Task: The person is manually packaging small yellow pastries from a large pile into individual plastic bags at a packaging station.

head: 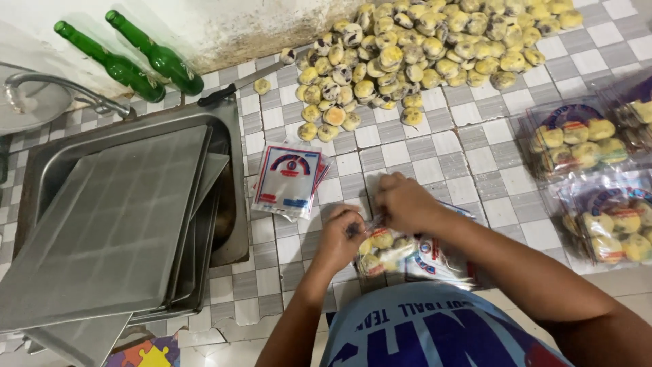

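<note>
**Inspector:** Report the hands.

**Onlooker:** Both meet at six o'clock on the counter (435, 163). The left hand (338, 239) is closed, its fingers pinching the neck of a bag (390, 253) of yellow buns. The right hand (405, 202) is closed too, gripping the same neck from above. The two hands touch at the bag's mouth.

**Inspector:** Position of the bag?

**Onlooker:** It lies flat on the tiles, just below the hands, right at the person's blue shirt (435, 329). Round yellow pieces show through the clear plastic. Whether the neck is already tied, I cannot tell; the fingers cover it.

**Inspector:** Surroundings?

**Onlooker:** At eleven o'clock from the hands, near them, a stack of empty bags (288, 180) with red and blue print. At twelve to one o'clock, well apart, a large heap of buns (421, 47) against the wall; some yellow, some dark-marked. A single bun (261, 85) sits apart at the heap's left, beside a knife (248, 81) with a black handle.

**Inspector:** Right side?

**Onlooker:** Filled bags (574, 139) at three o'clock, overlapping one another.

**Inspector:** Left side?

**Onlooker:** A steel sink (234, 204) at nine o'clock, with flat trays (109, 231) stacked tilted in it. A tap (68, 88) at ten o'clock, and two green bottles (136, 58) leaning at the wall.
</note>
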